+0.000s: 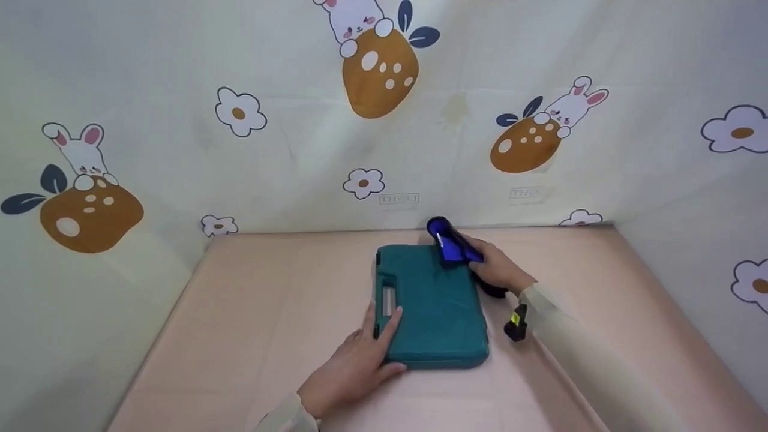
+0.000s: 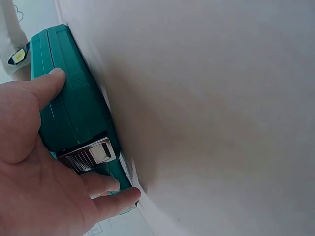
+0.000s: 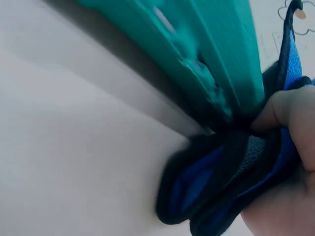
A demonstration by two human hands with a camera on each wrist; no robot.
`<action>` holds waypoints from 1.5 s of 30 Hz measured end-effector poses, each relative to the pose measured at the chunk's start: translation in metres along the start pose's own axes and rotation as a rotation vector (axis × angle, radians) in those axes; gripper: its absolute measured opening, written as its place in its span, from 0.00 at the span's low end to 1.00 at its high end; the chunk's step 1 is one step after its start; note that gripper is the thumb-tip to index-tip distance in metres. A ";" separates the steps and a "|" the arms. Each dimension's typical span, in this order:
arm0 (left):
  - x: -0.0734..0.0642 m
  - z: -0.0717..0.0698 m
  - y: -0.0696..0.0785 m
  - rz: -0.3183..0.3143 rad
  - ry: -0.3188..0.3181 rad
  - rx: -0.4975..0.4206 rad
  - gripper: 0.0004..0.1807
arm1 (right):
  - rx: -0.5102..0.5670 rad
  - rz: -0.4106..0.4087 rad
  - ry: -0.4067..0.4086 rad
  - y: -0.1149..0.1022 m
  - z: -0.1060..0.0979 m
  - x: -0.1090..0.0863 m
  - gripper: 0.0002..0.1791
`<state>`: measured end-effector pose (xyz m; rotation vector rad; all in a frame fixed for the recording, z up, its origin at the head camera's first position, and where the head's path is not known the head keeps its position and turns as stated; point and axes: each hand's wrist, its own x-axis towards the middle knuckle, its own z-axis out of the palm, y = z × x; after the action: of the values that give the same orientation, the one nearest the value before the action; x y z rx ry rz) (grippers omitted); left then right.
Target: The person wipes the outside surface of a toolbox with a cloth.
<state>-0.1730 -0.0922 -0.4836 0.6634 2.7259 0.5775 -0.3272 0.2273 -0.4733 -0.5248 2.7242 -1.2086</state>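
Note:
A teal plastic carrying case (image 1: 435, 306) lies flat on the table, its handle cut-out on the left side. My left hand (image 1: 354, 363) rests against its near left corner, fingers extended along the handle side and thumb against the near edge. A metallic-looking latch (image 2: 93, 153) shows beside those fingers in the left wrist view. At the case's far right corner, my right hand (image 1: 495, 264) grips a blue fabric piece with black edging (image 1: 457, 245). Part of this piece lies over the case top; a looped, folded end (image 3: 206, 182) hangs beside the case in the right wrist view.
Pinkish cloth covers the table (image 1: 252, 324) around the case. A pale curtain (image 1: 288, 150) with rabbits and flowers stands behind and at both sides. A small black and yellow device (image 1: 516, 323) sits at the right sleeve.

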 end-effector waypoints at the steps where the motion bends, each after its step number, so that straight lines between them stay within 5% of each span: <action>1: 0.000 0.000 0.000 0.005 0.003 0.005 0.52 | 0.002 -0.020 0.016 0.001 0.002 -0.002 0.39; 13: 0.000 0.001 -0.001 0.023 0.010 -0.006 0.51 | 0.023 -0.028 0.112 0.004 0.017 -0.030 0.39; 45: 0.000 0.001 -0.002 0.009 -0.009 -0.028 0.51 | 0.072 -0.046 0.149 -0.007 0.040 -0.092 0.41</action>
<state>-0.1734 -0.0931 -0.4858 0.6706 2.7021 0.6126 -0.2296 0.2277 -0.4982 -0.5108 2.7905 -1.4052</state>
